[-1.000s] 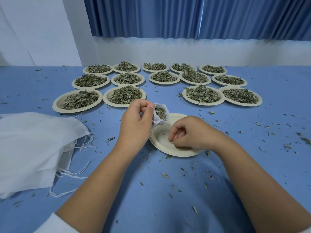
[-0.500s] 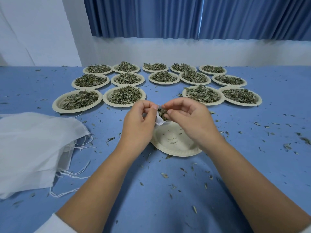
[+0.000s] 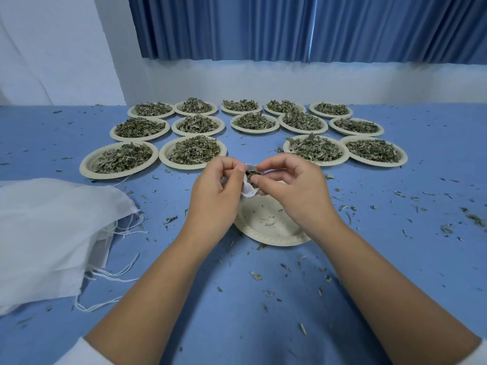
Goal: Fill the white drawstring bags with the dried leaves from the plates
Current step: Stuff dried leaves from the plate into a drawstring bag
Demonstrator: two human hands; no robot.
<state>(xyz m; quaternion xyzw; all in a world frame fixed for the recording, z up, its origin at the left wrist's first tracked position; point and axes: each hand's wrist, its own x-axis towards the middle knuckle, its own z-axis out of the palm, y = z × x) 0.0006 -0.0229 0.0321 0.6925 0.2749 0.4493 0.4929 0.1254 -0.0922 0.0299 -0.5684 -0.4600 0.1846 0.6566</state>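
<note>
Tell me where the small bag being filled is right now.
Head view, centre: the small white bag is pinched in the left hand, the right hand at its mouth, just above the nearly empty plate.

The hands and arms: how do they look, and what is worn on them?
The left hand and the right hand are bare: no gloves, rings or watch show. The left forearm and right forearm are bare too. A white left sleeve and right sleeve show at the lower corners.
</note>
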